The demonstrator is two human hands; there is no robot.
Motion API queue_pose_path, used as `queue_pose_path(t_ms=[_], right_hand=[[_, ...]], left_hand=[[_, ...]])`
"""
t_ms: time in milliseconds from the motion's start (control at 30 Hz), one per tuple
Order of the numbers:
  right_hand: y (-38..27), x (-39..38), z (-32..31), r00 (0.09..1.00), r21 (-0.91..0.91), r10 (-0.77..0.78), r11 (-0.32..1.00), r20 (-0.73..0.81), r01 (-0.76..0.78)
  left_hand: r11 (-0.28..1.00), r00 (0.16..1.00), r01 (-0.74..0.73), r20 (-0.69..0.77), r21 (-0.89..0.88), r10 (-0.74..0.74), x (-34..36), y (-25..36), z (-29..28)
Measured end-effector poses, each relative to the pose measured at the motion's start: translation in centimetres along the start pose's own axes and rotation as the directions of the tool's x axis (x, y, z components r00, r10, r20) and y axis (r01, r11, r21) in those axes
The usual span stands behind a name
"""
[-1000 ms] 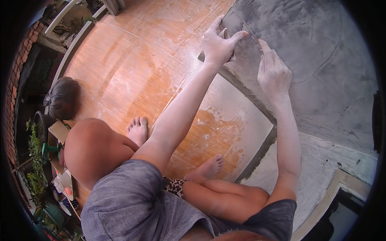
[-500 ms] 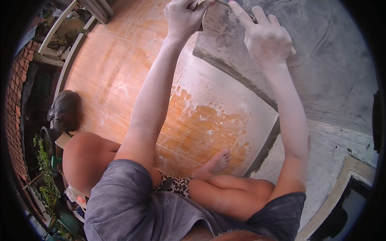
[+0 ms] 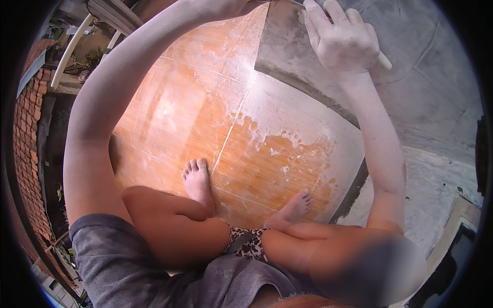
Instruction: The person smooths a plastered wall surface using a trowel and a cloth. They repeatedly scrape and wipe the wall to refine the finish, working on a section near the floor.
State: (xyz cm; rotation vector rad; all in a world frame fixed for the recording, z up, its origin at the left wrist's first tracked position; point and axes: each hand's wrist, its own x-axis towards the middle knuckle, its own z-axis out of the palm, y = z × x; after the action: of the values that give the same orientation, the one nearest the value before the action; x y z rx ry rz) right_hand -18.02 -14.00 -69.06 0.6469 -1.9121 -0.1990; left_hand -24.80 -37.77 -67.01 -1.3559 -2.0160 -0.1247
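Both my hands are at the top edge, coated in pale dust. My right hand is closed round a slim tool whose pale handle sticks out behind the palm. Its forefinger stretches forward toward a thin edge at the picture's top, and the tool's working end is cut off. My left hand reaches in from the left and is mostly out of the picture. Its fingers look drawn together near that same thin edge; what they hold cannot be made out. Grey plastered surface lies beneath the right hand.
Orange tiled floor, streaked with white dust and a wet-looking patch, spreads below my arms. A raised grey ledge edge borders it. My bare feet rest on the tiles. A dark-framed opening is at lower right, roof tiles at left.
My left hand has moved up, partly out of the picture, its elbow swinging out to the left. My right hand has shifted slightly right and down. A second foot has come into view.
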Motion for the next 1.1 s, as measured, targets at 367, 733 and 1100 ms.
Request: queue_pose_path(t_ms=[367, 733, 1100], right_hand=[[-4.5, -0.4, 3.2, 0.953, -0.039, 0.232, 0.969, -0.192, -0.244], [-4.1, 0.4, 5.6, 0.89, 0.036, 0.232, 0.971, -0.392, -0.237], [-4.2, -0.9, 5.4, 0.959, -0.04, 0.211, 0.974, -0.188, -0.222]], left_hand=[[0.963, 0.963, 0.189, -0.156, -0.191, -0.22, -0.9, 0.4, 2.4], [0.988, 0.963, 0.097, -0.24, -0.121, -0.124, -0.7, 0.2, 1.9], [0.995, 0.991, 0.095, -0.099, 0.035, -0.091, -2.2, -0.5, 2.5]])
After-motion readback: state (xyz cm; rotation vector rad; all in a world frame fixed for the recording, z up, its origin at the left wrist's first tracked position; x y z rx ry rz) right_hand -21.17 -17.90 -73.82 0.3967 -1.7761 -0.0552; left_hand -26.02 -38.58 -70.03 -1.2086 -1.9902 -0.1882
